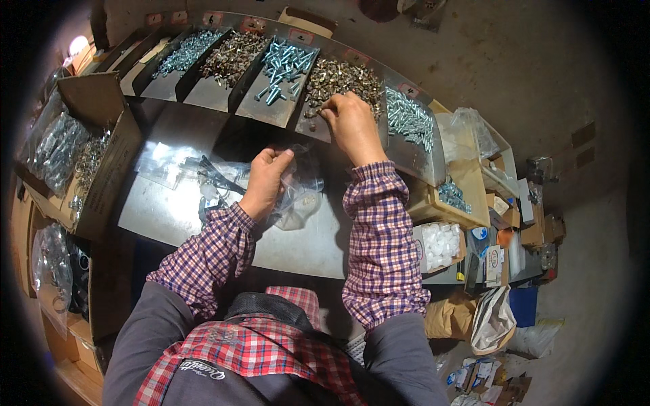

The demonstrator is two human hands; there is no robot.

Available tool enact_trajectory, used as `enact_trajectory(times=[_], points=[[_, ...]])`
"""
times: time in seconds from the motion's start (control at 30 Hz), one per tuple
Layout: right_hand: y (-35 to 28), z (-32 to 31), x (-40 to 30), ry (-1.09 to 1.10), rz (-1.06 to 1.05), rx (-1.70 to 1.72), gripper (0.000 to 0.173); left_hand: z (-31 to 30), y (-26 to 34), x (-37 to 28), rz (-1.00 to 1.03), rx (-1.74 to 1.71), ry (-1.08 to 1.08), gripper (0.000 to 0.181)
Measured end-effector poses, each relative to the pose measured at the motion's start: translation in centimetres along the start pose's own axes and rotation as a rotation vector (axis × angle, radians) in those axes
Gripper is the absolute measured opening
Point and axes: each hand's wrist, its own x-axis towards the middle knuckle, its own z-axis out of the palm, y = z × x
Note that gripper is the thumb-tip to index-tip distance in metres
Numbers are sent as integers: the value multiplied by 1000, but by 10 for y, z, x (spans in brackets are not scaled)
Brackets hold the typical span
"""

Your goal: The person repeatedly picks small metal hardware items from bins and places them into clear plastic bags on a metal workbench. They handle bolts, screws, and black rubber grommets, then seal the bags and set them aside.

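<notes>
My left hand [267,177] holds the edge of a clear plastic bag [299,203] over the metal work surface [157,210]. A few small pieces seem to lie inside the bag, too blurred to name. My right hand [350,122] is at the front of a metal bin of small brassy fasteners [343,78], thumb and forefinger pinched at a small brassy fastener [319,110]. Some loose fasteners lie below those fingertips on the bin's floor. Left of my left hand, black cable ties [221,175] and metal ring clamps rest among clear plastic bags [172,165].
Neighbouring bins hold long zinc bolts [284,66], brassy bolts [233,56], small zinc fasteners [190,51] and zinc studs or screws [409,119]. An open cardboard box [104,177] with bagged clamps stands left. Right are a plastic tray [469,203] and a box of white parts [441,246].
</notes>
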Motion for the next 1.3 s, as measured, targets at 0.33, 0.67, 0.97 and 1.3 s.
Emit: enact_trajectory(times=[0.33, 0.67, 0.97, 1.3], points=[[-15, 18, -12, 192, -17, 144, 9, 1, 0, 2, 33, -41, 66, 22], [-39, 0, -22, -13, -112, 259, 8, -8, 0, 5, 118, -74, 124, 18], [-53, -44, -135, 64, 48, 451, 9, -22, 1, -17, 258, -64, 47, 15], [-60, -46, -266, 74, 340, 472, 8, 12, 15, -114, 734, 1061, -181, 58]])
